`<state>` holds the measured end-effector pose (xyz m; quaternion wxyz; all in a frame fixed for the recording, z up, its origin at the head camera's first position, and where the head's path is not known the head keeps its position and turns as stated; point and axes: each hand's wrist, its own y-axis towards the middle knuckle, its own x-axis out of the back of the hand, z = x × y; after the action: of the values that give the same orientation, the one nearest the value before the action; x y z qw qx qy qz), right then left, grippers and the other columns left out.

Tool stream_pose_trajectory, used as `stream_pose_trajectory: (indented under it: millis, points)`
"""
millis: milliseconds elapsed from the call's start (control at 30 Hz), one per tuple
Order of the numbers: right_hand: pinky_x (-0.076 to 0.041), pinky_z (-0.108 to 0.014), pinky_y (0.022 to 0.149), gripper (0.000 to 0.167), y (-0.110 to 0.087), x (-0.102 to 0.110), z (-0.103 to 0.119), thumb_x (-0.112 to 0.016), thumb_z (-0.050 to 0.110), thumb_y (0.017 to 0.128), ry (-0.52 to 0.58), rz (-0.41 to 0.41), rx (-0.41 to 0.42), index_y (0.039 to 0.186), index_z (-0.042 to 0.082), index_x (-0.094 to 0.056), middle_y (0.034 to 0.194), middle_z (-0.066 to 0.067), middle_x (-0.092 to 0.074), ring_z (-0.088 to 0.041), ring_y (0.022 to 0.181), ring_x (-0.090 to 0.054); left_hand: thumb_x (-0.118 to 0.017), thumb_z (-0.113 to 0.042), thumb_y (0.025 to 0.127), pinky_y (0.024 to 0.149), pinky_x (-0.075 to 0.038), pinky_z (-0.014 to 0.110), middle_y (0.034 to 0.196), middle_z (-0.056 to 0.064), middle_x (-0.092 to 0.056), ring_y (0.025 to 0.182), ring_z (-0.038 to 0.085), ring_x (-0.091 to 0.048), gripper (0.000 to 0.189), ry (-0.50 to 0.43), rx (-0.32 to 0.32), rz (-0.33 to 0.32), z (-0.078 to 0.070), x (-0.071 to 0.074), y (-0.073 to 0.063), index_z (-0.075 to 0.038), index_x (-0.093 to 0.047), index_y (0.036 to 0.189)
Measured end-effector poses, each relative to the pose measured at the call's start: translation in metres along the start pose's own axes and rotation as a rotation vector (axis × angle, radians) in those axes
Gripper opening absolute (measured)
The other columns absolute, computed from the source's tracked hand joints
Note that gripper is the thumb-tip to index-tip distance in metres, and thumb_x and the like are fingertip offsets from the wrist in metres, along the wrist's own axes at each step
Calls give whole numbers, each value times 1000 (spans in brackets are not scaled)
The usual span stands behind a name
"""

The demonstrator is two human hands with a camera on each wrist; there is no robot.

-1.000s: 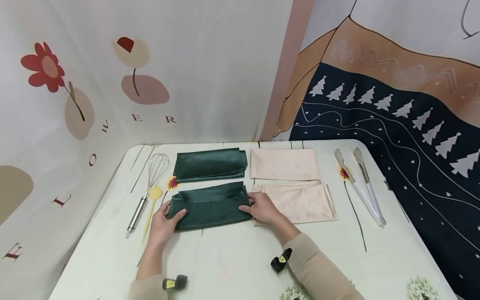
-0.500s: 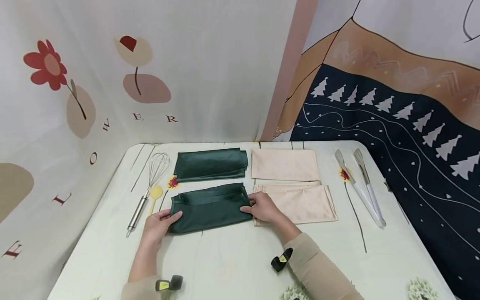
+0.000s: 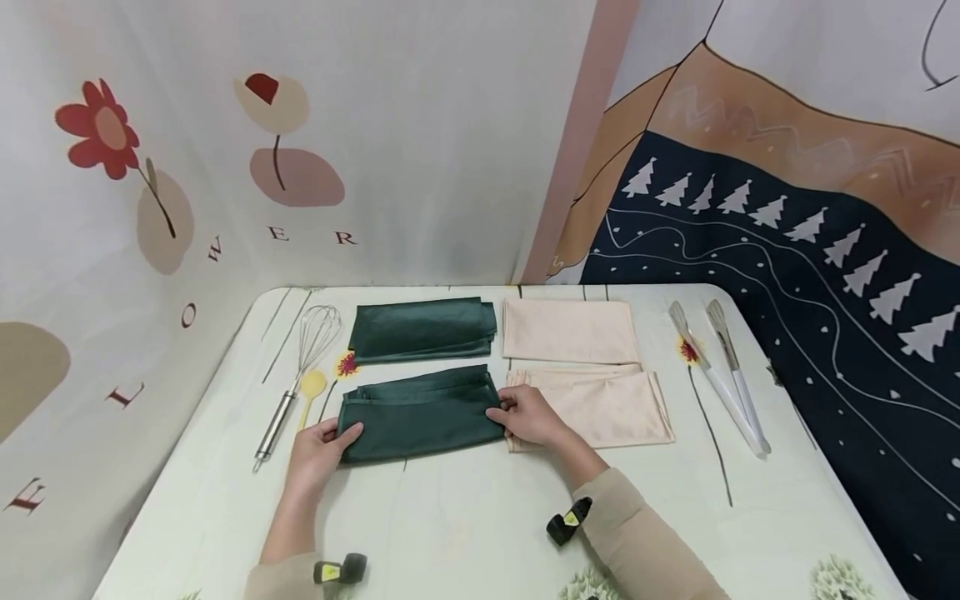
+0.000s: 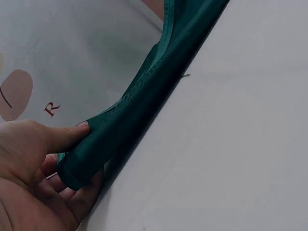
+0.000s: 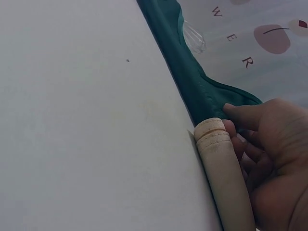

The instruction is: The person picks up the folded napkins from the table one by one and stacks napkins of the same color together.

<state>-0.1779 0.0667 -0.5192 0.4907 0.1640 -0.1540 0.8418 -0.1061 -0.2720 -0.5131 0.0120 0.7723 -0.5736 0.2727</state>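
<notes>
A folded dark green satin cloth (image 3: 423, 425) lies at the near left of the two rows. My left hand (image 3: 321, 454) pinches its left end, thumb on top and fingers underneath, as the left wrist view also shows at the cloth's rolled edge (image 4: 110, 125). At the opposite end my right hand (image 3: 528, 415) pinches the right corner between thumb and fingers. Its knuckles overlap the near folded pale pink cloth (image 3: 600, 408). In the right wrist view, that pink cloth's edge (image 5: 224, 178) runs right beside my fingers.
Behind lie another folded green cloth (image 3: 420, 329) and another pink one (image 3: 568, 329). On the left are a whisk (image 3: 288, 400) and a yellow spoon-like utensil (image 3: 312, 385), partly covered by my left hand. White-handled tongs (image 3: 738, 392) lie at the right.
My left hand has shifted a little left and toward me at the green cloth's left end, now covering more of the yellow utensil. My right hand has stayed nearly in place.
</notes>
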Motion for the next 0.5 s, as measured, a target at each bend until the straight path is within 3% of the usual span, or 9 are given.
stream_pose_trajectory:
  millis: [200,333,500]
  points:
    - [-50,-24,55,47,-3,-2,-2,-70,12,97,74,-43,-1,63,11,-38,55,0,-50,-15,50,-62,-74,-29,95,68,-50,12,112,17,-72,84,0,-61,47,-31,10,-45,-1,0,-4,5,-66,126]
    - [-50,-23,49,43,-2,-1,0,-71,12,96,121,-88,4,64,8,-43,55,-3,-57,-14,49,-62,-73,-30,95,65,-51,15,106,13,-72,80,1,-60,46,-57,2,-94,-6,0,-4,5,-67,124]
    - [-50,-23,50,28,2,2,4,-72,14,95,126,-150,31,71,4,-61,57,-7,-63,-16,50,-63,-74,-32,94,63,-52,16,97,6,-72,76,1,-61,45,-85,-22,-132,-17,1,3,4,-68,121]
